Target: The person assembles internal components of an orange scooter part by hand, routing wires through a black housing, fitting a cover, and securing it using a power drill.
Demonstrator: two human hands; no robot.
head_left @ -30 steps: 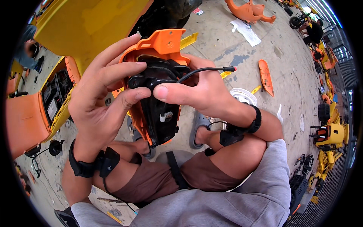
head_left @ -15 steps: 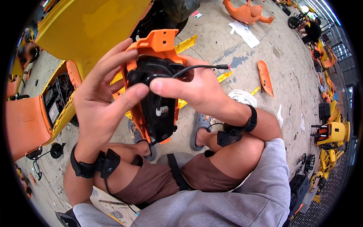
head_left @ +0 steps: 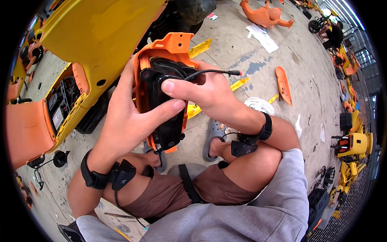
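Observation:
Between my two hands, above my lap, is an orange plastic housing with a glossy black tapered unit seated inside it. My left hand wraps the housing's left side, its thumb lying across the black unit and its fingers hidden behind. From the right, my right hand grips the housing, thumb pressed on the black unit near its upper middle. A black cable with a red-tipped connector runs out over the right hand and ends free in the air.
A large yellow-and-orange vehicle body stands close on the left. On the concrete floor lie an orange curved panel, an orange shell, white paper, yellow strips and a white coil. Yellow machines line the right wall; a person sits far right.
My left hand has moved right and closer in round the housing. Its thumb has slid down and across the black unit, below the right thumb. The right hand has barely moved.

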